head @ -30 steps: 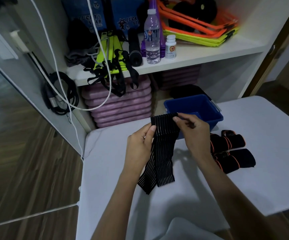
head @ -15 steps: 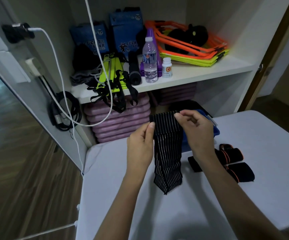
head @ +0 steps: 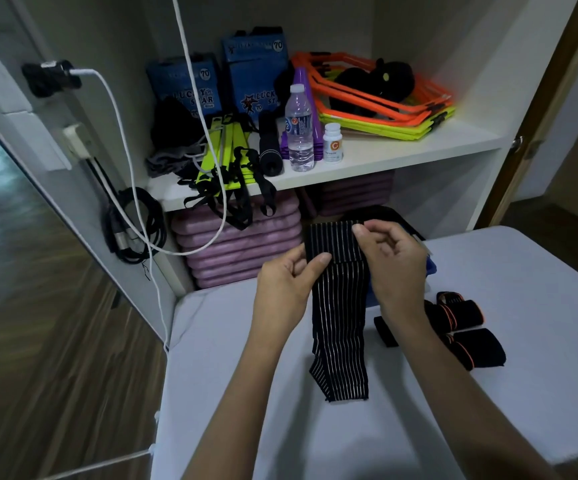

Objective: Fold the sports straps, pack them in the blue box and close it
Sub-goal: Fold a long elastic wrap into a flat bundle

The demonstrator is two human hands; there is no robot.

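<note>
Two rolled black straps with orange edging lie side by side on the white desk at the right of the frame, just beyond the right forearm. The blue box sits at the desk's far edge near the centre right, almost wholly hidden behind the right hand; only a sliver of its blue wall shows. Behind, in the upper half of the frame, a white shelf carries a water bottle, a small white pill jar and orange and yellow frames; pink mats are stacked below it. A white cable hangs down the left centre.

The black striped strap hangs in the middle of the frame between both hands, its top edge folded over and its lower end resting on the desk. The left hand pinches the strap's left edge, thumb on the front just under the fold. The right hand's grip pinches the top right corner with curled fingers. Both forearms reach up from the bottom of the frame.
</note>
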